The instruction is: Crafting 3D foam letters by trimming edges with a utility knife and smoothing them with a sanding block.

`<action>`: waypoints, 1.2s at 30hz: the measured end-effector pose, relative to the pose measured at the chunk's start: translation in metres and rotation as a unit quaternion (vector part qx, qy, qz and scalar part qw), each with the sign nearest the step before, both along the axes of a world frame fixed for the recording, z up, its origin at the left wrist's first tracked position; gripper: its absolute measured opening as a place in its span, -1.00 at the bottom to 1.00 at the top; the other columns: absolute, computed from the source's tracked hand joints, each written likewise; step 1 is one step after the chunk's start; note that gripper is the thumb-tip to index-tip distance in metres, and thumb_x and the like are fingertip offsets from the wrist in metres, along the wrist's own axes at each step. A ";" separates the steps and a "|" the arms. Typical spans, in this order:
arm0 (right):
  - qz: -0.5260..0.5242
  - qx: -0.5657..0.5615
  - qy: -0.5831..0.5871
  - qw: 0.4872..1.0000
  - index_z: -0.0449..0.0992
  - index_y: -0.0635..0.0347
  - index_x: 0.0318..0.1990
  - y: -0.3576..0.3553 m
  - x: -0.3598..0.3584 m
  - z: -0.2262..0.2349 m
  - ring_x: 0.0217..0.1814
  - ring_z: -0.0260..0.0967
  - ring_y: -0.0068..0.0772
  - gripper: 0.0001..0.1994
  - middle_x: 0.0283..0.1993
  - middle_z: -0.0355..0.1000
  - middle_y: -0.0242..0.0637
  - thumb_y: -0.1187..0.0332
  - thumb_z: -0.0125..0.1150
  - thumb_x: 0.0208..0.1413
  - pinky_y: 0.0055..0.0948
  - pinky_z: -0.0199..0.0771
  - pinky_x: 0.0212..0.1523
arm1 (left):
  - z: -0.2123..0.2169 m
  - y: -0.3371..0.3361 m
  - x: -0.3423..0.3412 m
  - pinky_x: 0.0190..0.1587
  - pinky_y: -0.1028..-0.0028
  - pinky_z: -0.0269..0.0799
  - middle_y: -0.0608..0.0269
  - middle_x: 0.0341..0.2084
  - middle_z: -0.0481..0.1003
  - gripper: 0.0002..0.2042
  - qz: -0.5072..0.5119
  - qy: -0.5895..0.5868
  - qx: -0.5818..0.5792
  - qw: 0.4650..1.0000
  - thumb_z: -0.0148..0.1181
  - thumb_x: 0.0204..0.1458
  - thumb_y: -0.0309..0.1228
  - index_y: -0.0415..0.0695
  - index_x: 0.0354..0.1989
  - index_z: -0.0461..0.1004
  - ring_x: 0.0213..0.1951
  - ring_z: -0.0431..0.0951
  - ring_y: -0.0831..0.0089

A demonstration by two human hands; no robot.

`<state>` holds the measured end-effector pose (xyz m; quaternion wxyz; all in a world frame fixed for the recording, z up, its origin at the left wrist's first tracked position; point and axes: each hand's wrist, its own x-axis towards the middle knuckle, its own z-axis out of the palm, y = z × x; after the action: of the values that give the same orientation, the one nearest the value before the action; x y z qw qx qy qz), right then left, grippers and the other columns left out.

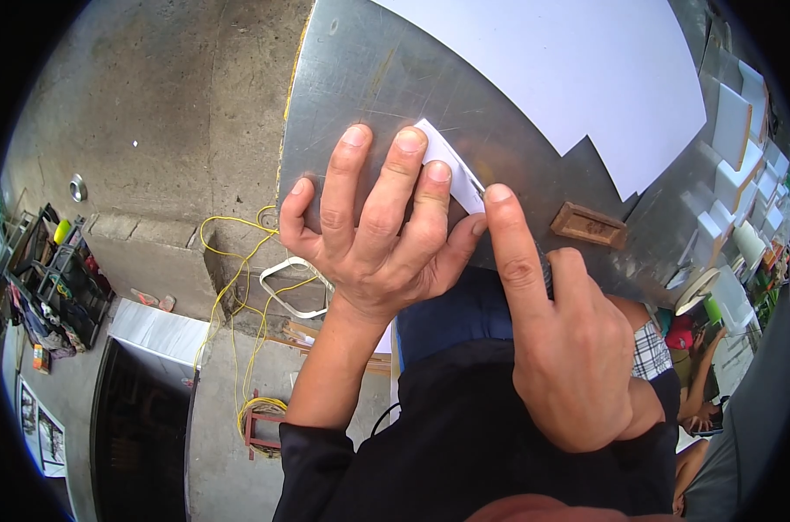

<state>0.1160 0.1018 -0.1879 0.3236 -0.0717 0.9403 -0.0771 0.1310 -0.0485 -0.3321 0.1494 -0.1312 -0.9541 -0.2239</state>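
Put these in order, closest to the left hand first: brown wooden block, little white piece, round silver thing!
From the left hand, in the head view:
1. Little white piece: under the fingertips.
2. Brown wooden block: right, on the table.
3. Round silver thing: far left, on the floor.

The left hand (377,230) spreads palm-down; the right hand (573,365) extends its index finger (514,252).

Metal tabletop (360,52): white sheet (569,70), strip (440,149), block (589,224)
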 end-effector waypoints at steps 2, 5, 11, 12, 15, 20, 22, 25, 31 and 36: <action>0.001 0.003 -0.002 1.000 0.29 -0.01 0.49 0.000 0.000 0.001 -0.59 0.29 -0.26 -0.26 -0.42 0.19 -0.27 0.61 0.11 0.08 -0.25 0.30 -0.57 | 0.000 0.000 0.000 0.34 0.04 -0.03 0.51 0.11 0.54 -0.64 -0.001 -0.001 0.001 1.000 0.16 0.17 0.14 0.23 -0.04 0.55 0.22 0.50 0.24; 0.002 0.003 -0.003 1.000 0.28 -0.02 0.49 0.001 0.001 0.001 -0.59 0.29 -0.25 -0.25 -0.42 0.19 -0.26 0.62 0.11 0.07 -0.24 0.31 -0.56 | 0.000 0.000 -0.001 0.34 0.04 -0.03 0.51 0.11 0.54 -0.64 -0.001 0.002 0.002 1.000 0.17 0.16 0.14 0.22 -0.04 0.55 0.22 0.50 0.24; 0.008 0.003 -0.003 1.000 0.28 -0.04 0.49 0.004 0.003 0.001 -0.59 0.29 -0.24 -0.22 -0.41 0.19 -0.26 0.63 0.12 0.03 -0.23 0.32 -0.56 | 0.002 -0.002 0.000 0.34 0.04 -0.03 0.49 0.11 0.54 -0.63 -0.006 -0.005 -0.004 1.000 0.15 0.18 0.15 0.21 -0.03 0.55 0.22 0.50 0.23; 0.007 0.004 -0.003 1.000 0.28 -0.04 0.49 0.004 0.004 0.001 -0.59 0.29 -0.23 -0.22 -0.41 0.19 -0.26 0.63 0.12 0.02 -0.23 0.32 -0.56 | 0.002 -0.002 0.000 0.34 0.04 -0.03 0.49 0.11 0.54 -0.63 -0.008 -0.009 -0.005 1.000 0.15 0.18 0.15 0.21 -0.03 0.55 0.22 0.49 0.23; 0.009 0.010 -0.009 1.000 0.28 -0.04 0.49 0.004 0.005 0.001 -0.58 0.29 -0.23 -0.21 -0.42 0.18 -0.26 0.63 0.13 0.01 -0.23 0.33 -0.56 | 0.003 -0.002 0.000 0.34 0.03 -0.03 0.48 0.11 0.54 -0.63 -0.008 -0.009 -0.008 1.000 0.13 0.19 0.15 0.21 -0.04 0.55 0.23 0.49 0.22; 0.012 0.012 -0.012 1.000 0.28 -0.04 0.50 0.005 0.006 0.003 -0.58 0.31 -0.23 -0.20 -0.41 0.19 -0.25 0.64 0.12 0.00 -0.23 0.34 -0.55 | 0.003 -0.002 0.000 0.34 0.04 -0.03 0.48 0.12 0.54 -0.63 -0.010 -0.006 -0.013 1.000 0.12 0.20 0.16 0.21 -0.04 0.55 0.23 0.49 0.22; 0.011 0.009 -0.016 1.000 0.27 -0.04 0.50 0.006 0.007 0.003 -0.58 0.31 -0.23 -0.20 -0.40 0.20 -0.24 0.64 0.12 0.00 -0.23 0.35 -0.55 | 0.003 -0.002 0.000 0.34 0.04 -0.03 0.48 0.12 0.54 -0.63 -0.009 -0.007 -0.013 1.000 0.12 0.20 0.16 0.21 -0.05 0.55 0.23 0.48 0.22; 0.010 0.007 -0.022 1.000 0.27 -0.03 0.50 0.008 0.007 0.003 -0.58 0.32 -0.22 -0.20 -0.40 0.20 -0.23 0.65 0.12 0.00 -0.23 0.36 -0.54 | 0.003 -0.002 0.000 0.34 0.04 -0.02 0.48 0.12 0.54 -0.63 -0.009 -0.006 -0.012 1.000 0.11 0.20 0.16 0.21 -0.05 0.55 0.24 0.48 0.23; 0.007 -0.003 -0.032 0.999 0.26 -0.02 0.50 0.012 0.013 0.005 -0.57 0.33 -0.21 -0.20 -0.39 0.21 -0.21 0.65 0.12 0.00 -0.21 0.37 -0.54 | 0.003 -0.002 0.000 0.34 0.05 -0.03 0.48 0.12 0.54 -0.63 -0.010 -0.007 -0.010 1.000 0.11 0.20 0.16 0.21 -0.05 0.56 0.24 0.48 0.22; 0.047 0.023 -0.009 0.999 0.35 -0.09 0.46 0.021 0.023 0.003 -0.60 0.27 -0.47 -0.28 -0.45 0.11 -0.36 0.48 0.19 0.05 -0.45 0.40 -0.59 | 0.001 -0.001 -0.001 0.35 0.05 -0.04 0.46 0.11 0.54 -0.63 -0.010 0.003 -0.009 1.000 0.12 0.19 0.16 0.21 -0.05 0.56 0.24 0.47 0.22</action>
<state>0.1388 0.1230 -0.1853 0.3367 -0.1080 0.9345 -0.0402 0.1300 -0.0490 -0.3309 0.1488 -0.1430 -0.9542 -0.2167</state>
